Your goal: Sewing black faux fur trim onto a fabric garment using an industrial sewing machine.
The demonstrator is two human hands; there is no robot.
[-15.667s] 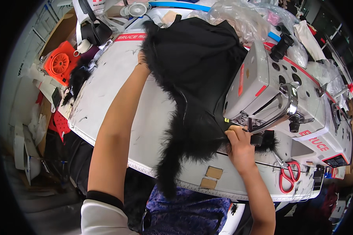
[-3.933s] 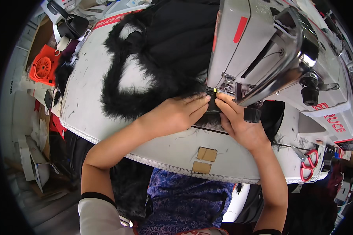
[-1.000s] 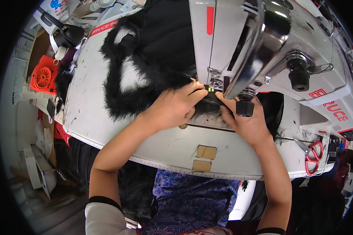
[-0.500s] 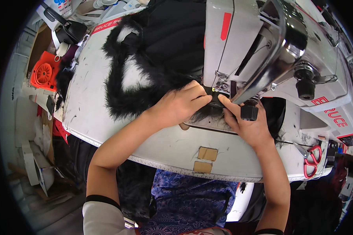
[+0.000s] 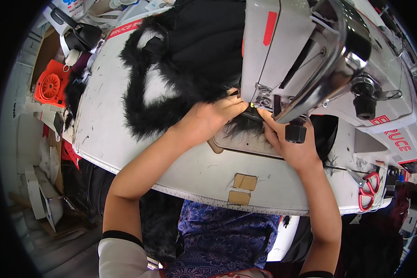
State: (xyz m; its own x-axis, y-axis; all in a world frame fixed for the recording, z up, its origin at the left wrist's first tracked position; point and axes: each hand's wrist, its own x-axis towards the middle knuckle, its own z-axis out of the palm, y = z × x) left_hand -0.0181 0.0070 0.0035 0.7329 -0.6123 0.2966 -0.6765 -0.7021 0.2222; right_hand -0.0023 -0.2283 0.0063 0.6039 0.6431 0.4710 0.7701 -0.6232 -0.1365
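A black garment with fluffy fur trim (image 5: 136,88) lies on the sewing machine (image 5: 259,46)'s table, its plain black cloth (image 5: 208,51) spreading back beside the machine head. My left hand (image 5: 208,118) is closed on the garment's edge just left of the needle area, fingers bent and thumb stretched toward the presser foot (image 5: 263,103). On the other side my right hand (image 5: 292,141) grips the cloth close to the foot, its index finger nearest to it. A machine knob and the chrome guard hide part of that hand. Dark fur pokes out between the two hands.
Red-handled scissors (image 5: 369,191) lie at the table's right end. Two tan patches (image 5: 244,182) and a measuring tape (image 5: 194,198) are along the front edge. An orange-red device (image 5: 52,83) stands off to the left. The chrome guard (image 5: 319,69) reaches over my right hand.
My left fingers have shifted their hold on the cloth, and the thumb has moved slightly up toward the foot. My right index finger has edged closer to the foot.
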